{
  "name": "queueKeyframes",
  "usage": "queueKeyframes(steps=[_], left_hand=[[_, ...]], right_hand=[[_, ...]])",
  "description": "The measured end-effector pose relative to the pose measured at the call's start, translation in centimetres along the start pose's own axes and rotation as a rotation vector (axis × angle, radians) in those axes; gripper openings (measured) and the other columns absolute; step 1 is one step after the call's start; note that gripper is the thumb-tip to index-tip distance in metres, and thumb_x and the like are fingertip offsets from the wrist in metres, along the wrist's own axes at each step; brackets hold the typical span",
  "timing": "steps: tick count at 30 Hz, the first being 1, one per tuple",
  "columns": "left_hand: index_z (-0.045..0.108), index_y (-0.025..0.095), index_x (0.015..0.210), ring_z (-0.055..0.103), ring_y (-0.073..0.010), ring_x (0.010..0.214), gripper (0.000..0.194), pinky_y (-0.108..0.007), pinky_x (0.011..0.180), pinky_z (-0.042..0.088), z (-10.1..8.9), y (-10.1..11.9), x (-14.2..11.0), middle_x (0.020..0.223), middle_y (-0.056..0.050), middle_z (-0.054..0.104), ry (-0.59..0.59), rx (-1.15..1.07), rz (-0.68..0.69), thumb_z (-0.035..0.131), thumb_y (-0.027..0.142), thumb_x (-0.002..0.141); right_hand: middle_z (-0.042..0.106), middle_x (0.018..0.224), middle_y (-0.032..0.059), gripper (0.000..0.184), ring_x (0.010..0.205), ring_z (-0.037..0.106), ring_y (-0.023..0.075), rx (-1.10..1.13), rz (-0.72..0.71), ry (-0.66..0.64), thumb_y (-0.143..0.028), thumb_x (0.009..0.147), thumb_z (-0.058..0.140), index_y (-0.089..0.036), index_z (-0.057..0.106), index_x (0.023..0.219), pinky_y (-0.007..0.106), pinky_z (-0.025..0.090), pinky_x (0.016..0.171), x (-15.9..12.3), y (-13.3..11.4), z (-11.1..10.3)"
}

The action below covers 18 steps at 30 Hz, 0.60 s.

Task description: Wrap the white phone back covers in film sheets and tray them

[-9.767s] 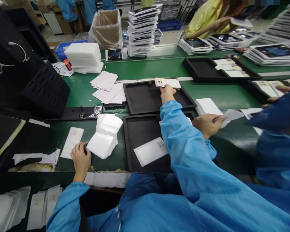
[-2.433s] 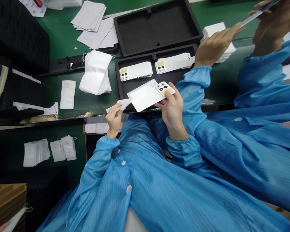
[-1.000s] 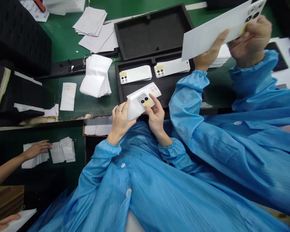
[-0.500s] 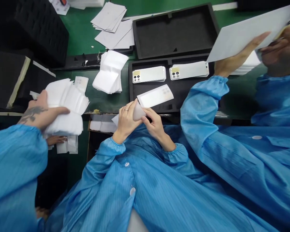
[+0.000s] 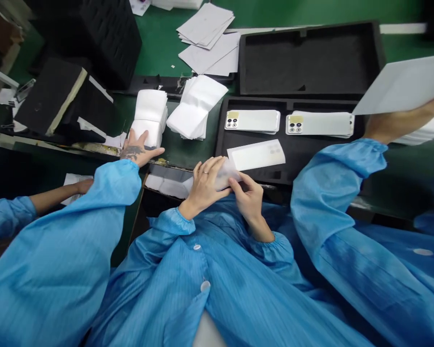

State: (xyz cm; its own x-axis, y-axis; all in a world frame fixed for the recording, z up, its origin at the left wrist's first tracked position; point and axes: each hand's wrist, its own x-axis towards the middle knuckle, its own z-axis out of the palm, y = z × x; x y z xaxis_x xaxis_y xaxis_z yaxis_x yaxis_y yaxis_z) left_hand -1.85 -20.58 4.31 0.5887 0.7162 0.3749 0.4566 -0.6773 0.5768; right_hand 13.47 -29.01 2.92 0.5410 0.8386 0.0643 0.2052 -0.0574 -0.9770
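My left hand point(image 5: 207, 187), with a ring on one finger, is closed round a translucent white sleeve point(image 5: 225, 175) in front of my body. My right hand point(image 5: 249, 196) pinches the sleeve's right edge between thumb and fingers. Whether anything lies inside the sleeve is hard to see. Just beyond my hands, another white sleeve point(image 5: 256, 155) lies on the black foam tray point(image 5: 292, 166), with faint camera rings showing through. Further up in that tray rest two short piles of white phone back panels point(image 5: 255, 120), with camera holes at their left ends.
At left, a co-worker's tattooed hand point(image 5: 139, 150) presses on a stack of white sleeves point(image 5: 150, 108). A second sleeve stack point(image 5: 198, 108) stands beside it. Another co-worker's arm point(image 5: 336, 164) at right holds a white sheet point(image 5: 405, 86). An empty-looking black tray point(image 5: 307, 60) lies behind.
My view has shifted left. The sleeve shows more between my hands, and my left fingers lie further over it. The left co-worker's sleeve bundle now stands on the table under that hand.
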Motion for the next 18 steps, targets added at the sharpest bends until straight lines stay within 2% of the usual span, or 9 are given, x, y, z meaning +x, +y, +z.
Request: queueKeyframes(steps=[2,5,7,10,12,14,16,18], left_hand=[[0.036,0.028,0.173,0.052,-0.0364,0.161,0.093,-0.06,0.139,0.034,-0.2,-0.3,-1.0,0.168,-0.017,0.058,0.059,-0.036,-0.009,0.08,0.06,0.099],[0.05,0.027,0.16,0.06,-0.0332,0.152,0.063,-0.057,0.132,0.047,-0.3,-1.8,-2.9,0.156,-0.017,0.064,0.256,-0.154,-0.088,0.067,0.059,0.108],[0.056,0.025,0.15,0.064,-0.0302,0.144,0.047,-0.053,0.125,0.053,-0.5,-3.5,-4.1,0.147,-0.017,0.065,0.476,-0.206,-0.251,0.059,0.054,0.113],[0.051,0.022,0.148,0.064,-0.0307,0.141,0.055,-0.052,0.123,0.056,-1.2,-7.1,-5.3,0.147,-0.02,0.059,0.764,-0.203,-0.557,0.066,0.058,0.109],[0.047,0.022,0.151,0.062,-0.0329,0.145,0.064,-0.054,0.126,0.053,-2.2,-9.5,-5.4,0.153,-0.022,0.055,0.826,-0.186,-0.713,0.072,0.058,0.105],[0.044,0.024,0.156,0.057,-0.0339,0.152,0.067,-0.054,0.131,0.05,-3.5,-11.6,-5.2,0.161,-0.022,0.051,0.822,-0.171,-0.796,0.076,0.051,0.104],[0.037,0.025,0.162,0.052,-0.0324,0.158,0.074,-0.053,0.135,0.047,-4.8,-12.9,-4.7,0.168,-0.022,0.046,0.825,-0.154,-0.798,0.078,0.046,0.103],[0.03,0.026,0.166,0.051,-0.0303,0.159,0.083,-0.051,0.136,0.046,-5.8,-13.7,-4.4,0.174,-0.022,0.04,0.849,-0.143,-0.74,0.08,0.044,0.102]], right_hand=[[0.085,0.099,0.0067,0.053,0.08,0.076,0.0232,0.007,0.029,0.024,-0.065,0.094,0.08,-0.018,0.086,0.119,0.037,0.065,0.077,0.1,0.3,-0.3],[0.083,0.097,0.0062,0.054,0.081,0.075,0.0227,0.017,0.033,0.107,-0.067,0.091,0.083,-0.018,0.086,0.115,0.036,0.065,0.077,0.6,0.5,-0.9],[0.082,0.095,0.0061,0.056,0.08,0.074,0.0224,0.036,0.046,0.16,-0.067,0.088,0.086,-0.018,0.086,0.114,0.035,0.065,0.075,1.1,0.8,-1.3],[0.08,0.09,0.0045,0.059,0.073,0.071,0.02,0.091,0.096,0.192,-0.067,0.082,0.089,-0.017,0.086,0.113,0.034,0.063,0.069,1.8,1.4,-1.7],[0.079,0.09,0.0038,0.06,0.071,0.069,0.019,0.127,0.129,0.201,-0.067,0.08,0.09,-0.017,0.085,0.112,0.035,0.064,0.068,2.1,1.9,-1.7],[0.079,0.091,0.0036,0.059,0.071,0.069,0.0184,0.15,0.15,0.213,-0.066,0.078,0.091,-0.017,0.085,0.111,0.035,0.064,0.068,2.2,2.2,-1.7],[0.079,0.09,0.0032,0.058,0.07,0.068,0.0177,0.159,0.159,0.225,-0.063,0.077,0.092,-0.016,0.085,0.111,0.034,0.064,0.068,2.1,2.4,-1.6],[0.078,0.089,0.0031,0.058,0.07,0.067,0.0175,0.163,0.166,0.231,-0.062,0.076,0.093,-0.016,0.085,0.11,0.034,0.063,0.067,2.1,2.4,-1.6]])
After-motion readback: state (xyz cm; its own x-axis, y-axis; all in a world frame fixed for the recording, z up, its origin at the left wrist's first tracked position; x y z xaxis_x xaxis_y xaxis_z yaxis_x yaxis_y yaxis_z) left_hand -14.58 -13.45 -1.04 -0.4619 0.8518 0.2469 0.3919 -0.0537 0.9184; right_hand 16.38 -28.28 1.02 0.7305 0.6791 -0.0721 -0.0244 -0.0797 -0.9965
